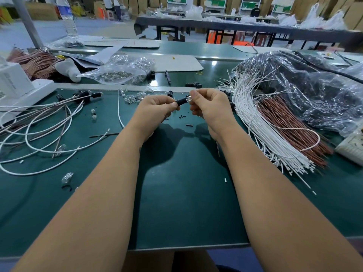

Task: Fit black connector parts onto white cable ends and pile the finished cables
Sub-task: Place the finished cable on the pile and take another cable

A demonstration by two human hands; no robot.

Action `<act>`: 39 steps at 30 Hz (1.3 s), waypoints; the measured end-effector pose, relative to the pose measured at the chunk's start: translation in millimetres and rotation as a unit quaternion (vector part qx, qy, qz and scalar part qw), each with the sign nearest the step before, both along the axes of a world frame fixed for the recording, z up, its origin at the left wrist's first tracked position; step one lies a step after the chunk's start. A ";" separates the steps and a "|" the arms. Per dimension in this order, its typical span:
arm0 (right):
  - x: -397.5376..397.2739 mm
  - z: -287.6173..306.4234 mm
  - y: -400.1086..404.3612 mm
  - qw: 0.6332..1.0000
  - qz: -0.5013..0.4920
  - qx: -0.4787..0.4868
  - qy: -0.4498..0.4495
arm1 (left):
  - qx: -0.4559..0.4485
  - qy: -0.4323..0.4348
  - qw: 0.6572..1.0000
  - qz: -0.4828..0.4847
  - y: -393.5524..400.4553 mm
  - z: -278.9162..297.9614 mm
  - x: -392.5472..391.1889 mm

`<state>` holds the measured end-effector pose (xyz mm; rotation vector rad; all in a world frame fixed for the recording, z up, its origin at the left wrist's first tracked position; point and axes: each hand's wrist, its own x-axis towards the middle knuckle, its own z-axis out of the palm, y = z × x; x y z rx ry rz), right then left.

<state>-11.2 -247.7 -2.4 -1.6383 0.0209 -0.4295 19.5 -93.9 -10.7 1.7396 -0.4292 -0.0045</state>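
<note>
Two bare forearms reach out over the green mat [186, 203] and meet above its middle. The left hand [155, 108] has its fingers curled round a black connector [180, 102], pinching it at the near end. The right hand [208, 107] pinches a small clear piece [189, 99] at the connector's other end, thumb on top. Whether a cable runs into the connector I cannot tell; the hands hide that part.

The step looks like the two parts being pressed together. If the push is off line, the clear piece could tilt and jam, or slip from the fingertips and roll among the loose clear bulbs [133, 98] just beyond the hands, where it would be hard to tell from the rest. Small black offcuts [189, 125] lie on the mat under the hands and could get caught in the fit.

To the left lies the loose pile of finished cables [49, 122], white loops with black ends pointing away. They sprawl, and a new one dropped on carelessly could tangle or drag others toward the edge. To the right is the thick bundle of white cables [261, 130] beside brown wires [284, 118], half under a plastic bag [314, 85]; pulling one out quickly could bring several with it.

Further off sit a bag of bulbs [117, 72], a pen [167, 77], spare black connectors [194, 84] and a water bottle [67, 20].
</note>
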 end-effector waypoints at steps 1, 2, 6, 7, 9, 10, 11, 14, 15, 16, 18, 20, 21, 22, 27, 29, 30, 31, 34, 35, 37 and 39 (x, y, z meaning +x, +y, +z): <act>0.0 -0.4 -0.1 1.000 0.001 0.000 0.000 | 0.006 -0.010 1.000 0.004 -0.4 -0.6 0.2; 0.0 -0.8 -0.1 1.000 0.002 -0.007 0.002 | 0.014 -0.021 1.000 0.007 -0.8 -1.1 0.2; 0.0 -2.3 2.2 1.000 0.009 -0.026 0.004 | 0.026 -0.042 0.999 0.001 -1.8 -3.3 0.7; 0.1 -2.2 2.4 1.000 0.010 -0.030 0.003 | 0.024 -0.040 0.999 -0.001 -1.6 -3.5 1.1; 0.6 -1.6 1.7 0.998 0.002 -0.063 -0.004 | 0.020 -0.036 0.999 -0.007 -0.8 -3.6 1.8; 1.1 -1.3 0.9 0.996 -0.008 -0.091 -0.008 | 0.024 -0.037 0.999 -0.009 -0.5 -3.6 2.0; 1.6 -1.1 0.2 0.993 -0.020 -0.118 -0.015 | 0.030 -0.039 0.999 -0.010 -0.5 -3.5 2.0; 2.3 -0.4 -0.9 0.989 -0.028 -0.139 -0.032 | 0.039 -0.037 0.998 -0.014 -0.4 -3.5 1.9; 2.5 -0.7 -0.7 0.991 -0.020 -0.131 -0.031 | 0.039 -0.036 0.998 -0.014 -0.4 -3.6 2.1; 2.6 -1.3 -0.4 0.992 -0.012 -0.119 -0.025 | 0.039 -0.037 0.999 -0.012 -0.1 -3.7 2.0; 2.9 -2.6 0.1 0.996 0.004 -0.088 -0.012 | 0.045 -0.045 0.998 -0.010 -0.1 -4.2 1.2; 3.2 -4.3 0.3 0.999 0.020 -0.050 0.003 | 0.054 -0.057 0.997 -0.010 -0.9 -5.3 0.9; 3.3 -5.1 0.8 0.999 0.029 -0.030 0.011 | 0.055 -0.059 0.997 -0.010 -1.4 -5.7 1.0; 3.4 -5.7 1.4 0.999 0.037 -0.012 0.016 | 0.055 -0.058 0.997 -0.009 -1.6 -5.8 1.0; 3.8 -5.6 3.7 0.998 0.054 0.035 0.003 | 0.017 -0.028 0.999 -0.009 -0.6 -3.5 1.4; 3.7 -4.1 2.9 0.998 0.053 0.022 -0.006 | 0.011 -0.019 1.000 -0.013 0.2 -2.6 1.1; 3.7 -3.5 2.5 0.999 0.051 0.016 -0.007 | 0.012 -0.017 1.000 -0.014 0.5 -2.3 1.0; 3.7 -3.5 2.4 0.999 0.051 0.012 -0.006 | 0.015 -0.019 1.000 -0.013 0.6 -2.4 1.1; 3.8 -4.8 2.3 0.999 0.048 0.009 0.008 | 0.028 -0.038 0.999 -0.006 -0.4 -4.3 1.7; 3.9 -5.6 2.5 0.999 0.049 0.012 0.014 | 0.031 -0.043 0.999 -0.004 -0.4 -4.7 1.7; 3.8 -6.5 2.5 0.998 0.052 0.011 0.024 | 0.037 -0.047 0.998 -0.006 0.7 -4.8 1.7; 3.6 -7.0 2.5 0.998 0.054 0.005 0.029 | 0.052 -0.051 0.997 -0.010 1.4 -4.3 1.3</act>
